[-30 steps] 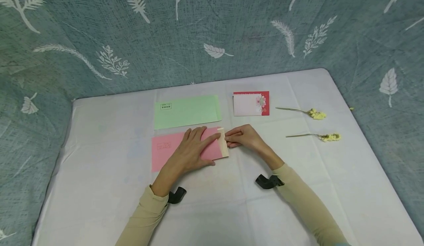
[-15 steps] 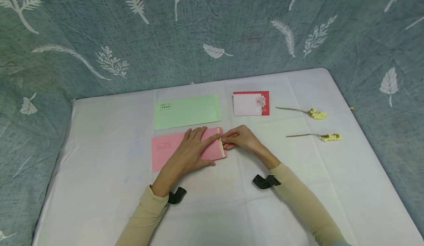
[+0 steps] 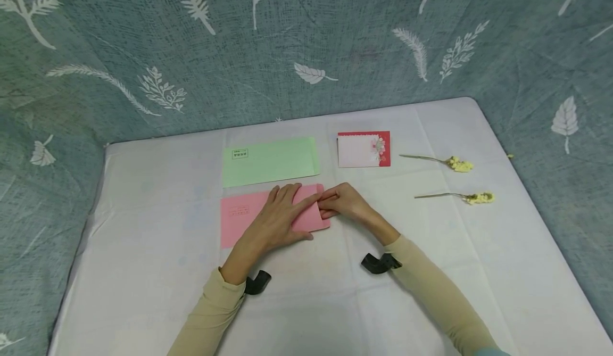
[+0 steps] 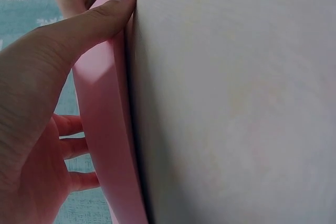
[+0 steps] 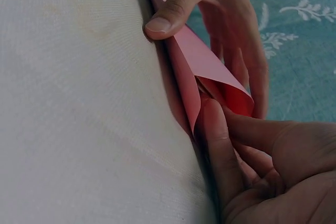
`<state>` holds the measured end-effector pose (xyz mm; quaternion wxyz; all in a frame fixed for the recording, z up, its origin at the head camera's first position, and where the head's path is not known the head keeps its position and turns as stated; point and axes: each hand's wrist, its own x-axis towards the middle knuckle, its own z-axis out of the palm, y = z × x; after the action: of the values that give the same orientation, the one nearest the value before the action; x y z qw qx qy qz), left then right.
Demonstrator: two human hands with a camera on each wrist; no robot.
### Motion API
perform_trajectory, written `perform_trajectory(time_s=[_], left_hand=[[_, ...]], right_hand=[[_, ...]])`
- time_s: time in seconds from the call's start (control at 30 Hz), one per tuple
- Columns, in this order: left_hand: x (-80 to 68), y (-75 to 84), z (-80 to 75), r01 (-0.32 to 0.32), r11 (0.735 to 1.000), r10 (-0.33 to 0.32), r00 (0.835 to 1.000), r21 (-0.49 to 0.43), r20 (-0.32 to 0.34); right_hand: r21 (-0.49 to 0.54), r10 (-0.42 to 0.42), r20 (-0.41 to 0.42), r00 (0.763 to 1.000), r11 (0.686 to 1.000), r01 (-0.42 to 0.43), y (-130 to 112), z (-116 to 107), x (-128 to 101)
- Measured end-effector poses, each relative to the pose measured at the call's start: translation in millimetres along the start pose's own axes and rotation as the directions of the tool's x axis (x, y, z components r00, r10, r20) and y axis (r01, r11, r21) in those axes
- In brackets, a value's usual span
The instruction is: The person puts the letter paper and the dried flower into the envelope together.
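Observation:
A pink envelope (image 3: pixel 239 212) lies on the white table, its mouth facing right. Across it spreads my left hand (image 3: pixel 275 220), holding it by both long edges: the thumb is at the near edge in the left wrist view, the other fingers are toward the far edge. My right hand (image 3: pixel 347 201) has its fingertips inside the bulging mouth. There, in the right wrist view, the thumb and fingers (image 5: pixel 216 121) come together at a thin edge of paper (image 5: pixel 201 85). The rest of this paper is hidden inside the envelope, as are the very fingertips.
Behind the pink envelope lies a green envelope (image 3: pixel 270 162). A red and white flowered card (image 3: pixel 359 151) is right of it. Farther right lie two yellow flower sprigs (image 3: pixel 460 164) with thin stems. Patterned teal cloth (image 3: pixel 287 47) hangs at the table's back.
My right hand has moved left, and the cream paper that stuck out of the pink envelope has slid inside it. My left hand has stayed in place.

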<state>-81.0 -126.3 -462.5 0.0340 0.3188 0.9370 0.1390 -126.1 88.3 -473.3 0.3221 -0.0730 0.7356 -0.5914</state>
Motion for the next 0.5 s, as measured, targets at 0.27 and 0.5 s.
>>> perform_trajectory(time_s=[0.27,0.5], left_hand=[[1.1,0.7,1.4,0.003,1.0,-0.003,1.0,0.001,0.007],[1.1,0.6,1.4,0.003,1.0,-0.003,1.0,-0.003,0.008]], right_hand=[[-0.012,0.012,-0.024,1.0,1.0,-0.013,2.2,4.0,2.5],[-0.004,0.012,-0.015,1.0,1.0,-0.012,1.9,1.0,1.8]])
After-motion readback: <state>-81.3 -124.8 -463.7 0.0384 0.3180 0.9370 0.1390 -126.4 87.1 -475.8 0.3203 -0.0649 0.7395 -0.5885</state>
